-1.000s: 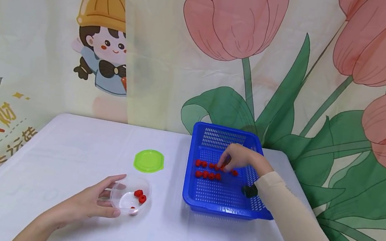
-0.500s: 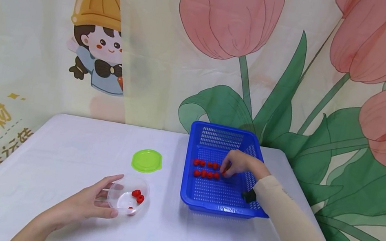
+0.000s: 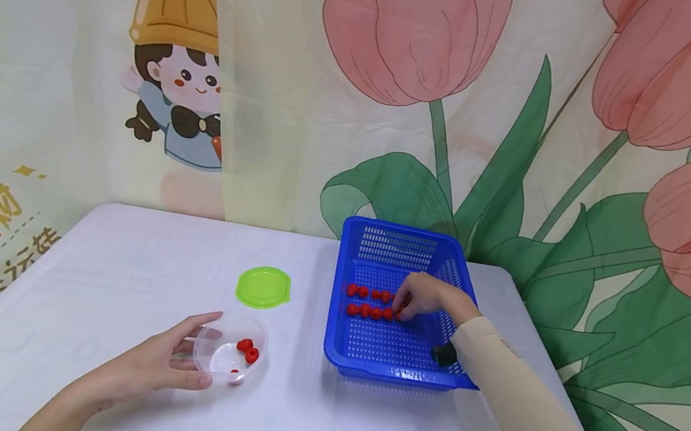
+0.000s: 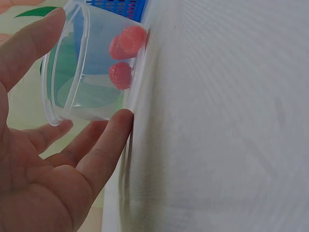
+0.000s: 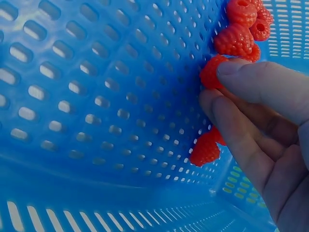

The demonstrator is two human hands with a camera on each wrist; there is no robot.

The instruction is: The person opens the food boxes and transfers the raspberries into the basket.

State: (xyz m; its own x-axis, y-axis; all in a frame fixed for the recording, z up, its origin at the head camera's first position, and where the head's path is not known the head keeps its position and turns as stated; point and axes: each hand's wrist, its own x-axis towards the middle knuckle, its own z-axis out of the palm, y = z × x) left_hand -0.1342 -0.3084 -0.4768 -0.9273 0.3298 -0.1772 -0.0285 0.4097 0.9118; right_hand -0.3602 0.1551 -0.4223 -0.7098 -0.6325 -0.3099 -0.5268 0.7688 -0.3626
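Observation:
Inside the blue basket (image 3: 392, 373), my right hand (image 3: 423, 296) pinches a raspberry (image 5: 211, 72) between thumb and fingertips, at the end of the nearer row. Several raspberries (image 3: 369, 312) lie in that row and more in a farther row (image 3: 368, 293), partly hidden by the hand. The right wrist view shows another raspberry (image 5: 205, 150) on the basket floor below my fingers. My left hand (image 3: 155, 362) holds a clear plastic cup (image 3: 213, 355) on the table, its thumb and fingers around the side. Three raspberries (image 4: 120, 75) lie at the cup's bottom.
A bright green lid (image 3: 264, 287) lies flat on the white table (image 3: 180, 258) behind the cup. The basket's side walls rise around my right hand. A printed curtain (image 3: 271, 87) hangs behind the table.
My right hand has come from the farther raspberry row toward the near row's right end with a raspberry in its fingers. The left hand and cup stay in place.

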